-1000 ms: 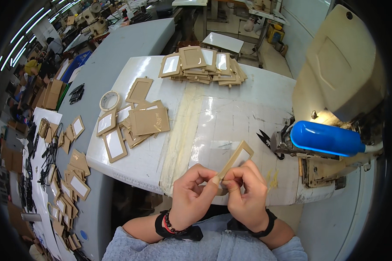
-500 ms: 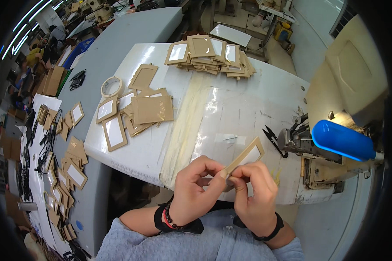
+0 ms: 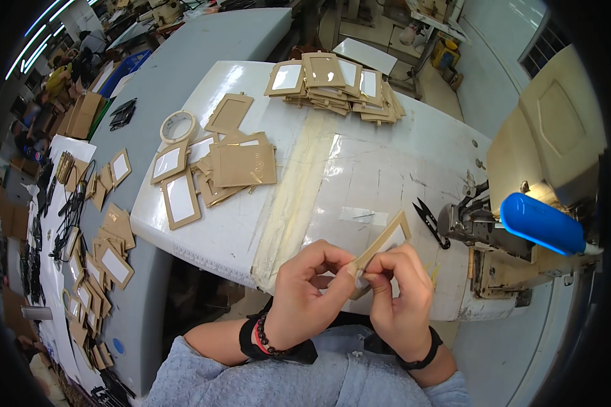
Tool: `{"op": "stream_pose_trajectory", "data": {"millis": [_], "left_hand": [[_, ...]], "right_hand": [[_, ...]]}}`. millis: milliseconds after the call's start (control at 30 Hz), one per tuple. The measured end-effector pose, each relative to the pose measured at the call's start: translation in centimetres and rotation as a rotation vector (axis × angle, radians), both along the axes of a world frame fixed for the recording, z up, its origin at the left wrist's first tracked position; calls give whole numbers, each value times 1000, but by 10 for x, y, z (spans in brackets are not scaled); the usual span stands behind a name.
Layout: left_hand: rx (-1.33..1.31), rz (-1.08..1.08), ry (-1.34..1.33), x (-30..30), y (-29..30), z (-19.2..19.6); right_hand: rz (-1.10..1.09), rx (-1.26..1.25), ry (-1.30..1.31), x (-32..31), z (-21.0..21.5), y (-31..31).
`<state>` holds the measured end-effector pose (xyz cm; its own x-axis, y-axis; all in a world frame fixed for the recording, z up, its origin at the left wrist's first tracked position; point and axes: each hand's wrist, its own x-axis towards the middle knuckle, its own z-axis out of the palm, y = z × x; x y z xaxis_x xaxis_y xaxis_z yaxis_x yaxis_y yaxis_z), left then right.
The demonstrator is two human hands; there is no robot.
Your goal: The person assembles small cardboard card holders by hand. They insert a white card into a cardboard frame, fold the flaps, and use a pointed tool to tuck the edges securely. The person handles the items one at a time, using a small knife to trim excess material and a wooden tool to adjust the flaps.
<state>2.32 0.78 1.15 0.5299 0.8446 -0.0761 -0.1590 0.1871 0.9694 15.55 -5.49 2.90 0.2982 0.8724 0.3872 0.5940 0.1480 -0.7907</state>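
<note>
Between my hands, over the near edge of the white table, I hold a tan card holder (image 3: 381, 245) with a white window. It is tilted, its far end pointing up and right. My left hand (image 3: 313, 283) pinches its near left edge between thumb and fingers. With thumb and forefinger, my right hand (image 3: 402, 292) grips the near right side. The fingers hide the holder's lower end. Black thread snips (image 3: 432, 224) lie on the table to the right, beyond my right hand.
A sewing machine (image 3: 506, 224) with a blue-covered part (image 3: 540, 222) stands at the right. Stacked card holders (image 3: 329, 71) sit at the far edge; another pile (image 3: 243, 165) lies left beside a tape roll (image 3: 178, 127). A grey table (image 3: 157, 88) on the left bears more holders (image 3: 115, 264).
Both hands stay at the holder, which has tilted slightly more on edge. The surroundings shift a little in the view as my head moves.
</note>
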Motion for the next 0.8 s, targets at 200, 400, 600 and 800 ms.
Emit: {"op": "stream_pose_trajectory", "data": {"millis": [200,400,600,800], "left_hand": [[70,5,-32,1,-1,-3],[87,1,-82,3,-5,-6],[-27,-20,-66,0,-1,-2],[191,-162,148,-7,12,-1]], "right_hand": [[-65,80,104,-3,-7,0],[-100,110,199,-12,-5,0],[-68,67,35,-8,6,1],[-107,-54,-276,26,16,-6]]}}
